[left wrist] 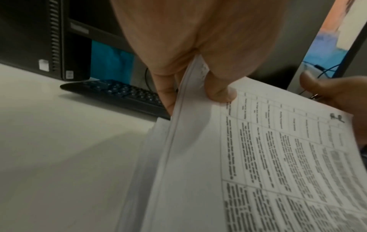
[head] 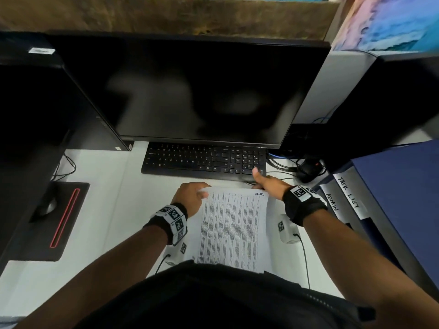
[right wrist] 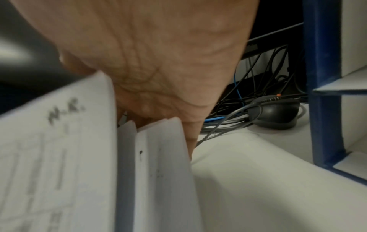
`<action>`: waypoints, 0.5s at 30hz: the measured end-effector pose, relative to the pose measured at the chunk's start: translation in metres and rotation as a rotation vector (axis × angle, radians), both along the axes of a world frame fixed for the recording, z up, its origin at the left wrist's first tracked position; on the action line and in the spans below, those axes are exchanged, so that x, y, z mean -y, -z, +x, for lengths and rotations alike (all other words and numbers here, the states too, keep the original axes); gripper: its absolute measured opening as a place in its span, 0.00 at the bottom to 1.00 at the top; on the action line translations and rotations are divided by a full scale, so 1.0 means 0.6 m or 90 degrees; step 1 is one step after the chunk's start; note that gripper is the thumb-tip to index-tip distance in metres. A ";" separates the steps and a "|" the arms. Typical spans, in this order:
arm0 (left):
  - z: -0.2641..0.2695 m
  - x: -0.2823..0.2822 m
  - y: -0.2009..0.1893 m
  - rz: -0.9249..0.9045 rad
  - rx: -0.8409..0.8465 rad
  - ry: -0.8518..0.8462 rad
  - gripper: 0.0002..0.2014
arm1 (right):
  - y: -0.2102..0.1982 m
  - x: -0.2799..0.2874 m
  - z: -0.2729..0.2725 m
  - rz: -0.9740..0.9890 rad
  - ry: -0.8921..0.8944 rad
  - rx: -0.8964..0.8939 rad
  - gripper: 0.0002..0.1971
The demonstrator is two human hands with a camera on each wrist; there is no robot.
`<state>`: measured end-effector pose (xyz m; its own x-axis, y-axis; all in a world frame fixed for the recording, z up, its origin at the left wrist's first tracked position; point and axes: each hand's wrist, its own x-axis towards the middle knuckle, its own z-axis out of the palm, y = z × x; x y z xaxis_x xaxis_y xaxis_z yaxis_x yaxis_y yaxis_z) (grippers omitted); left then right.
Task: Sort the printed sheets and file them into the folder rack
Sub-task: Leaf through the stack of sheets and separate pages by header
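Note:
A stack of printed sheets lies on the white desk in front of me; its top page is a dense table marked "H.R." at the top right corner. My left hand pinches the top left corner, thumb on the page and fingers beneath, lifting the upper sheets. My right hand is at the top right corner with its thumb raised and its fingers tucked among the fanned sheet corners. The blue folder rack stands to the right, with slots labelled "ADMIN" and "TASK LIST".
A black keyboard and a dark monitor sit just beyond the sheets. A black mouse and tangled cables lie between the keyboard and the rack frame. At the left are a mouse pad and a computer tower.

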<state>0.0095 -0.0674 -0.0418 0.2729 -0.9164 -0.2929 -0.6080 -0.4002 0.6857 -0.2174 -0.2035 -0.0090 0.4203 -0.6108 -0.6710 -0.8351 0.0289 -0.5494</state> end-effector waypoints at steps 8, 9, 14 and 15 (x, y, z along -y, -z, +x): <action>-0.011 -0.016 0.034 -0.093 0.078 -0.044 0.18 | 0.021 -0.012 0.004 -0.117 -0.101 0.058 0.30; -0.008 -0.018 0.036 -0.094 0.069 -0.068 0.19 | 0.030 -0.012 0.000 -0.123 -0.097 0.067 0.29; 0.008 -0.025 0.039 -0.046 -0.001 -0.057 0.19 | 0.064 -0.012 -0.014 -0.137 -0.097 0.146 0.17; 0.008 -0.028 0.040 -0.048 -0.009 -0.048 0.19 | 0.065 -0.015 -0.015 -0.142 -0.097 0.156 0.15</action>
